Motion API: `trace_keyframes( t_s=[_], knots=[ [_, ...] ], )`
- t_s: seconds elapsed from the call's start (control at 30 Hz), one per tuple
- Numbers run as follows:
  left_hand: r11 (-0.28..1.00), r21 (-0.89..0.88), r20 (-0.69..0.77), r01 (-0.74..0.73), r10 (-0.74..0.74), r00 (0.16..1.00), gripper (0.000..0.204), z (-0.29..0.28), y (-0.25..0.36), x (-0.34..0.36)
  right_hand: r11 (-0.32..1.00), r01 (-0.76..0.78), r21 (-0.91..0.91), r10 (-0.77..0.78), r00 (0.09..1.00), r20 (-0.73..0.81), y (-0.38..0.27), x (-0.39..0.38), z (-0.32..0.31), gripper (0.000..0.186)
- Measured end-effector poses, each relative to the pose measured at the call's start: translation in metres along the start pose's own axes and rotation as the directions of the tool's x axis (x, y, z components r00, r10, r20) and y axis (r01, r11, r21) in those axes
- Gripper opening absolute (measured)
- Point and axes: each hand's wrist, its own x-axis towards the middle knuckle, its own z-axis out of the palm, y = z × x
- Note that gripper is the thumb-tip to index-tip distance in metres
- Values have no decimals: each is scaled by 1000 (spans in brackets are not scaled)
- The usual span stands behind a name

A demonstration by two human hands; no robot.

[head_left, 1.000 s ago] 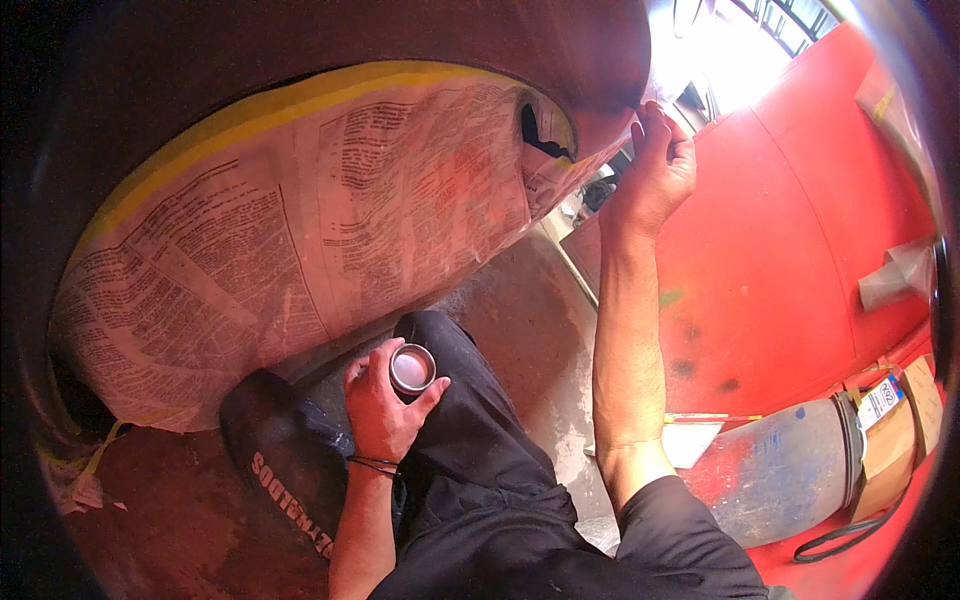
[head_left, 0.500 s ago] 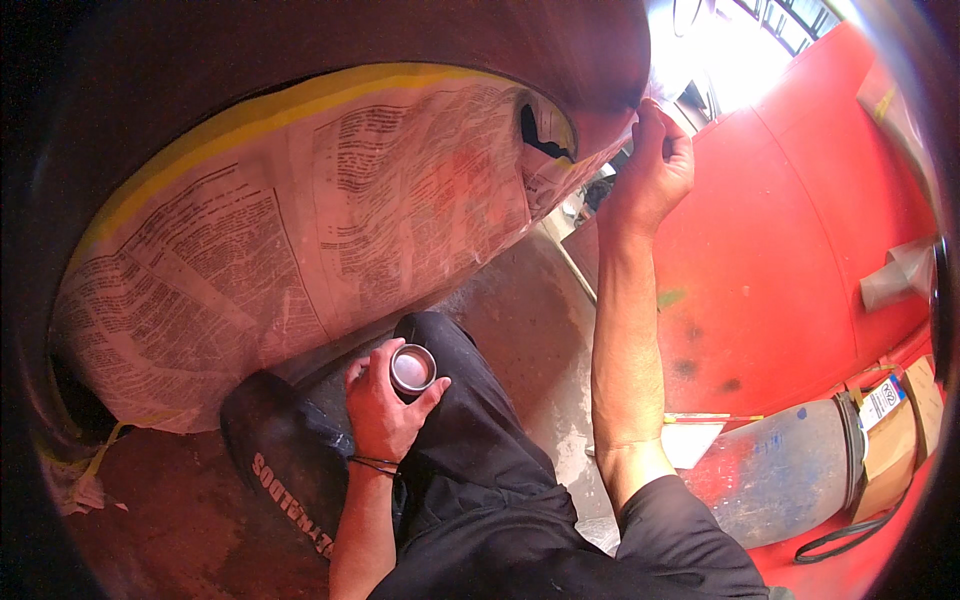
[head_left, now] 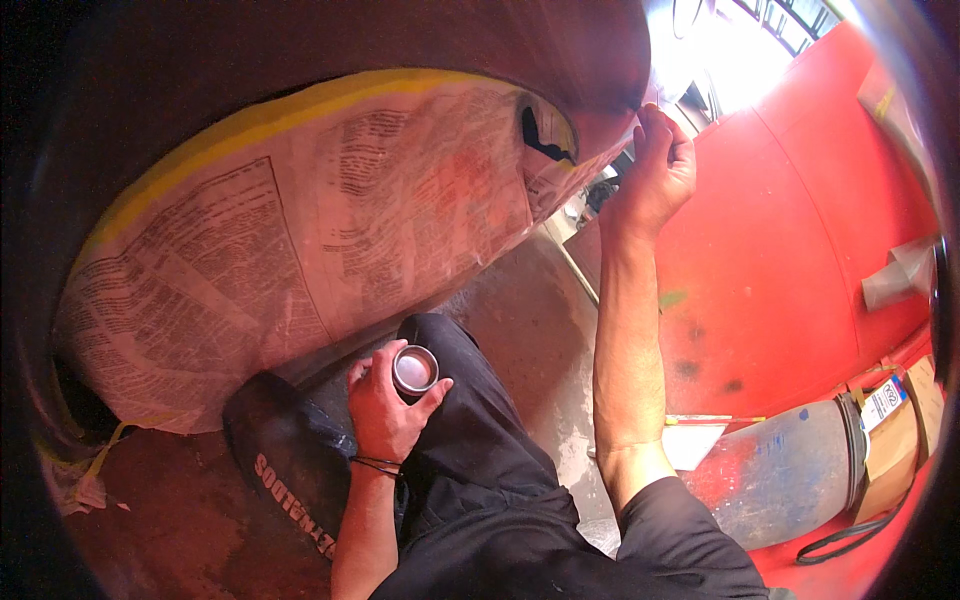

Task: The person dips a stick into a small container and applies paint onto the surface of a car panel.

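Near my raised knee, my left hand (head_left: 388,418) curls its fingers around a small round metal cup (head_left: 415,370). The cup's open top faces up, and its inside looks shiny. My right arm is stretched forward, and my right hand (head_left: 657,175) is closed in a pinch at the edge of a dark, curved vehicle body panel (head_left: 590,45). Anything between those fingertips is too small to make out. Under the panel's arch, newspaper masking (head_left: 290,250) fills the opening, edged with yellow tape (head_left: 190,175).
A large red panel (head_left: 770,240) stands on the right. Below it are a paint-stained grey drum (head_left: 785,475), a cardboard box (head_left: 893,460) and a black strap (head_left: 845,542). A dark object with pale lettering (head_left: 265,430) lies beside my leg. Bright light comes from the upper right.
The view has shifted very slightly. Both hands keep nearly the same place and grip.
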Motion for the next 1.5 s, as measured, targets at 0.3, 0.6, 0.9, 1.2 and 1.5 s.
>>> trace_keyframes(
  t_s=[0.3,0.6,0.9,1.2,1.5],
  knots=[
    [1000,-11,3,-3,3,1000,76,2,-2,-3,999,-24,-30,25,999,22,-5,-7,-1,23],
    [1000,-9,12,9,-9,1000,77,1,-1,2,999,-12,-33,13,1000,13,2,2,0,25],
    [1000,-9,26,25,-24,999,79,1,-7,-3,996,11,-84,-9,1000,23,-5,-9,-9,24],
    [1000,1,27,-3,3,1000,79,3,-5,-3,990,-143,-20,144,973,181,4,-75,-65,22],
    [999,30,36,-17,16,999,78,9,-20,-4,507,-847,-163,531,158,833,-143,-142,-29,19]
  ],
)
